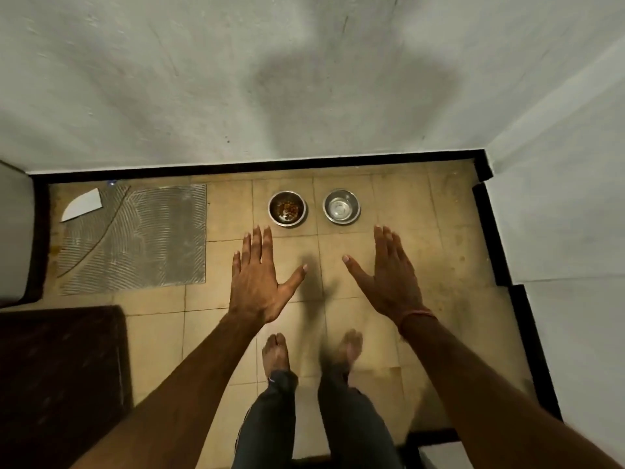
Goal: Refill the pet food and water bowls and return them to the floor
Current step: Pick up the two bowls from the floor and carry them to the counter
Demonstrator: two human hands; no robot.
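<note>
Against the foot of a pale wall, edged by a black skirting, two steel bowls sit side by side on a beige tiled floor, apart from each other with bare tile all round them. Left of them lies a grey ribbed mat; a dark rug fills the near left corner. Both the left hand and the right hand hover palm-down with fingers spread, holding nothing, nearer than the bowls. Brown kibble shows in the food bowl; the water bowl looks clear and shiny inside.
</note>
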